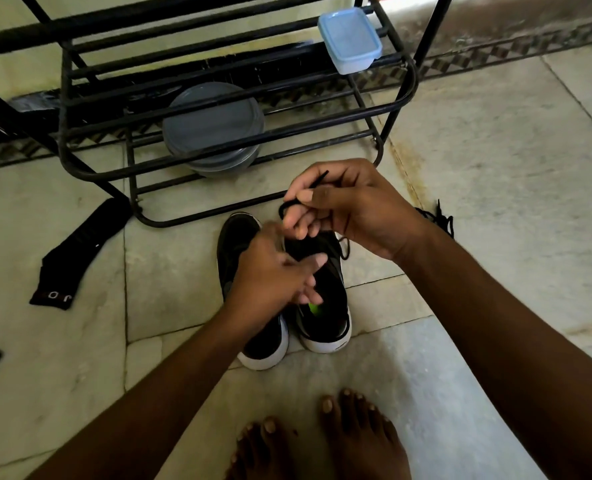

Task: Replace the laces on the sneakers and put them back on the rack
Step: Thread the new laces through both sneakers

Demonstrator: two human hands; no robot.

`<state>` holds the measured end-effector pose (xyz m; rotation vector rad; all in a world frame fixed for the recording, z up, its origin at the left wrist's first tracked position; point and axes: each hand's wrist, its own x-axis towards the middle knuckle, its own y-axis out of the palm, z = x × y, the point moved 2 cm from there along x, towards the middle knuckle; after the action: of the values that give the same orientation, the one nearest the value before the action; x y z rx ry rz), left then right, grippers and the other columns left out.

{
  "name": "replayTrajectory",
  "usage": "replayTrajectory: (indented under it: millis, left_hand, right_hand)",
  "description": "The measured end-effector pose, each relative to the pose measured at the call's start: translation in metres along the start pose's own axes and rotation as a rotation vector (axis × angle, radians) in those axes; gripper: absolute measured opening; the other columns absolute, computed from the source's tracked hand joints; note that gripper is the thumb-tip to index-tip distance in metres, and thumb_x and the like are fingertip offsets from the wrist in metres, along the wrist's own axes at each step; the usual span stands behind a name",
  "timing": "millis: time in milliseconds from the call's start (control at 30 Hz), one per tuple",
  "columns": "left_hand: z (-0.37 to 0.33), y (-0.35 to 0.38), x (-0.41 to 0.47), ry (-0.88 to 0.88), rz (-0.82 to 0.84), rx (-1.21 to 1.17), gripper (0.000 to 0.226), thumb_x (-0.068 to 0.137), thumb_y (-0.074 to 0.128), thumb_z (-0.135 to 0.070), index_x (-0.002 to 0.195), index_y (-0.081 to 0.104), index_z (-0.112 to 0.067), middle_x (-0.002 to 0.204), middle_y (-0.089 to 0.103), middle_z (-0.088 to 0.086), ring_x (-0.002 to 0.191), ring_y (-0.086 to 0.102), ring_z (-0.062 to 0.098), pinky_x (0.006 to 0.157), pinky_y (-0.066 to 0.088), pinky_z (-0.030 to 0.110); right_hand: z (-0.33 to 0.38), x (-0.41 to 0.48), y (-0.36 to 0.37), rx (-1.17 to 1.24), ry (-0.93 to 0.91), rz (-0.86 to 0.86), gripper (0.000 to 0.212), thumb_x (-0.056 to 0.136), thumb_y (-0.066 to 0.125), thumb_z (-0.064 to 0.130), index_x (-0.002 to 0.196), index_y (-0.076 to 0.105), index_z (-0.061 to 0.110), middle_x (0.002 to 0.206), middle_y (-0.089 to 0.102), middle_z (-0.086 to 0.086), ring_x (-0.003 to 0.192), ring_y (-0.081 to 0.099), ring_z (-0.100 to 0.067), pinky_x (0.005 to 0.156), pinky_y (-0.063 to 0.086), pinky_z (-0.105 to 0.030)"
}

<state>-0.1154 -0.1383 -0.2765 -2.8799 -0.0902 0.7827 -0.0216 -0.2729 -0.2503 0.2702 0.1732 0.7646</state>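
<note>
The right hand (350,209) keeps a closed grip on a black lace (317,180), thumb and forefinger pinching it just below its tip, a loop hanging beneath. The left hand (274,275) is over the sneakers (325,306) and blurred, so I cannot tell what its grip holds. The pair stands on the floor, just before the rack (64,133). If the pinch loosens, the lace may slide back out of its eyelet, or be threaded through the wrong one.
</note>
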Motion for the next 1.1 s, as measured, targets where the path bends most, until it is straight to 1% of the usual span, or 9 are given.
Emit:
replayTrajectory:
  millis: [200,367,467,600,667,733,800,967,1100]
  left_hand:
    - [-0.023,-0.01,0.045,0.041,0.057,0.031,0.023,0.103,0.058,-0.021,0.089,0.067,-0.006,0.061,0.06,0.005,0.039,0.047,0.017,0.037,0.025,0.016]
    - [-0.01,-0.041,0.059,0.038,-0.277,-0.058,0.019,0.103,0.055,-0.011,0.091,0.067,-0.002,0.069,0.069,0.012,0.052,0.068,0.022,0.043,0.045,0.022]
    - [0.005,-0.063,0.061,0.122,-0.468,-0.056,0.011,0.101,0.059,-0.005,0.095,0.067,-0.012,0.086,0.075,0.012,0.07,0.077,0.021,0.063,0.059,0.024]
    - [0.014,-0.081,0.066,0.174,-0.64,0.107,0.013,0.098,0.065,-0.008,0.11,0.07,-0.009,0.096,0.075,0.008,0.072,0.074,0.004,0.067,0.057,0.013]
    - [0.016,-0.084,0.069,0.045,-0.603,0.309,0.032,0.09,0.077,-0.021,0.12,0.069,-0.011,0.11,0.071,0.009,0.085,0.071,0.006,0.072,0.052,0.012]
    - [0.019,-0.082,0.068,-0.091,-0.553,0.577,0.06,0.078,0.088,-0.033,0.13,0.065,-0.014,0.137,0.048,0.013,0.123,0.054,0.025,0.095,0.05,0.028]
    - [0.014,-0.074,0.062,0.014,-0.531,0.729,0.074,0.071,0.092,-0.038,0.136,0.062,-0.019,0.142,0.031,0.011,0.134,0.033,0.031,0.104,0.043,0.037]
    - [0.008,-0.043,0.066,0.302,-0.053,0.289,0.077,0.08,0.087,-0.028,0.147,0.051,-0.018,0.126,0.068,-0.009,0.121,0.062,0.007,0.103,0.05,0.033]
    - [0.01,-0.037,0.071,0.347,-0.046,0.048,0.037,0.092,0.075,-0.011,0.126,0.063,-0.009,0.093,0.079,0.004,0.091,0.077,0.021,0.091,0.058,0.035]
  right_hand:
    - [0.008,0.001,-0.006,0.013,-0.034,-0.054,0.018,0.102,0.051,-0.001,0.112,0.062,-0.013,0.09,0.071,-0.027,0.069,0.069,-0.027,0.061,0.053,-0.03]
    - [-0.012,-0.009,-0.039,-0.104,-0.013,-0.245,0.016,0.101,0.053,-0.002,0.109,0.062,-0.012,0.091,0.071,-0.029,0.068,0.065,-0.03,0.061,0.051,-0.032]
    - [-0.025,-0.01,-0.054,-0.251,0.066,-0.316,0.015,0.099,0.052,-0.004,0.104,0.065,-0.008,0.089,0.073,-0.026,0.071,0.067,-0.034,0.063,0.051,-0.034]
    - [-0.037,0.001,-0.063,-0.407,0.173,-0.342,0.013,0.1,0.052,-0.001,0.102,0.065,-0.003,0.086,0.077,-0.017,0.072,0.072,-0.033,0.061,0.052,-0.029]
    - [-0.042,0.008,-0.06,-0.47,0.165,-0.328,0.009,0.101,0.056,0.002,0.101,0.064,-0.004,0.084,0.077,-0.014,0.069,0.072,-0.025,0.058,0.05,-0.025]
    - [-0.044,0.012,-0.052,-0.518,0.122,-0.32,0.006,0.099,0.059,-0.001,0.099,0.062,-0.006,0.082,0.075,-0.016,0.063,0.067,-0.009,0.056,0.046,-0.018]
    - [-0.045,0.017,-0.042,-0.614,0.061,-0.31,0.004,0.095,0.064,-0.001,0.096,0.065,-0.004,0.083,0.071,-0.009,0.066,0.062,0.001,0.061,0.045,-0.014]
    - [-0.048,0.025,-0.029,-0.8,-0.038,-0.348,0.003,0.085,0.079,0.017,0.088,0.077,0.017,0.091,0.065,0.002,0.086,0.058,-0.007,0.079,0.048,-0.026]
    - [-0.054,0.025,-0.028,-0.723,-0.024,-0.391,0.002,0.084,0.08,0.013,0.085,0.078,0.012,0.083,0.072,0.003,0.083,0.065,-0.016,0.074,0.05,-0.03]
